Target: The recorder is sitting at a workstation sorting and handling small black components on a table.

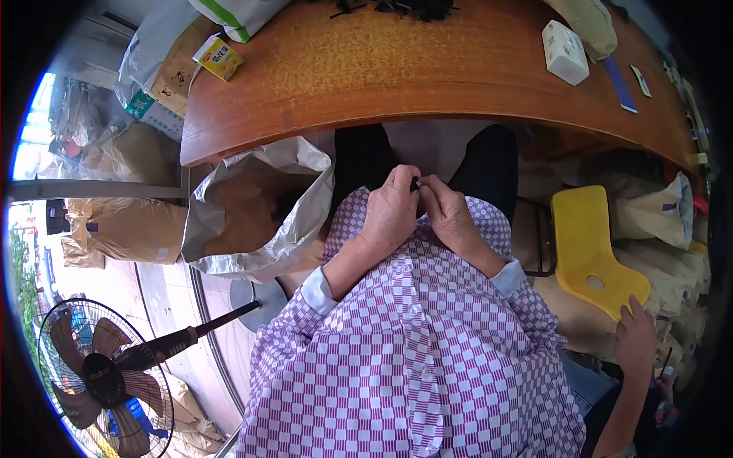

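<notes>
Above my lap, close to the desk's near edge, my two hands meet with bent fingers. My left hand (388, 210) is closed, its thumb and fingers pinching one side of a small black piece (414, 184). From the other side my right hand (449, 212) pinches the same piece, and its fingertips touch those of my left. Most of the piece is hidden by the fingers, so its exact kind cannot be told. A heap of similar-looking black pieces (416, 8) lies at the far side of the desk.
The wooden desk (343, 76) carries a yellow carton (218, 57), a white packet (566, 53) and a blue strip (620, 85). An open lined sack (301, 164) stands at left, near a fan (103, 378). At right, another person's hand (636, 336) touches a yellow chair (584, 244).
</notes>
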`<state>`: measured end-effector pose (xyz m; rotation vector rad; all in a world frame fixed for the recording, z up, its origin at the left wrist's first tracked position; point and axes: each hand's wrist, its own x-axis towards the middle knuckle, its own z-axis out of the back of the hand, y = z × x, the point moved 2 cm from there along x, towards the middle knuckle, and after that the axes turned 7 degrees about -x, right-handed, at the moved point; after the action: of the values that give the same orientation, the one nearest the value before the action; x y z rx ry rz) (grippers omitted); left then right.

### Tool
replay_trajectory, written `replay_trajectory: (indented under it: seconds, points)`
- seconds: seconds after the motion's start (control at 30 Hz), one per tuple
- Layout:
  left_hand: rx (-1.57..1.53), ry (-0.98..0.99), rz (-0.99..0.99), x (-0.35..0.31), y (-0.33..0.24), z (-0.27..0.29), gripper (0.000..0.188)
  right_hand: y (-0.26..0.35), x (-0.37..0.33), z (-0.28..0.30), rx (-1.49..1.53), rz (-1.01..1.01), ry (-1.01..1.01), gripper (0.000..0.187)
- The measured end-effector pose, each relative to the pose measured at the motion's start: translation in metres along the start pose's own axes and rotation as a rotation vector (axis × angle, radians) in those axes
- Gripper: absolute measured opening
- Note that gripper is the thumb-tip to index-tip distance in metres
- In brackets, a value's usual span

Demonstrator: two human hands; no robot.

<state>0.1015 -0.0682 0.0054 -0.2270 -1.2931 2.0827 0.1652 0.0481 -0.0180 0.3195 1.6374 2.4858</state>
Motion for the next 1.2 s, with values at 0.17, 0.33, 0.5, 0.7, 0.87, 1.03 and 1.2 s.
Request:
replay_trajectory:
  seconds: [0.17, 0.33, 0.5, 0.7, 0.87, 1.03, 1.2]
  points:
    - [-0.030, -0.005, 0.028, 0.002, 0.005, -0.008, 0.026, -0.013, -0.002, -0.005, 0.040, -0.027, -0.079, 0.018]
    - [-0.856, -0.096, 0.224, 0.007, 0.013, 0.008, 0.018, 0.013, 0.002, 0.006, 0.302, -0.171, -0.029, 0.023]
    - [-1.542, 0.097, 0.406, 0.003, 0.005, 0.019, 0.018, 0.004, 0.000, 0.009, 0.693, -0.148, 0.049, 0.013]
    - [-1.481, 0.217, 0.514, -0.005, 0.011, 0.011, 0.040, 0.006, -0.001, 0.014, 0.785, -0.236, 0.094, 0.014]
    - [-1.453, 0.474, 0.482, -0.012, 0.009, 0.005, 0.039, -0.008, -0.001, 0.009, 0.927, -0.290, 0.188, 0.024]
    - [-1.228, 0.462, 0.448, -0.010, 0.005, 0.006, 0.037, -0.013, -0.004, 0.018, 0.887, -0.346, 0.278, 0.022]
    - [-0.950, 0.368, 0.281, -0.015, 0.001, 0.004, 0.037, -0.005, -0.001, 0.019, 0.642, -0.250, 0.247, 0.023]
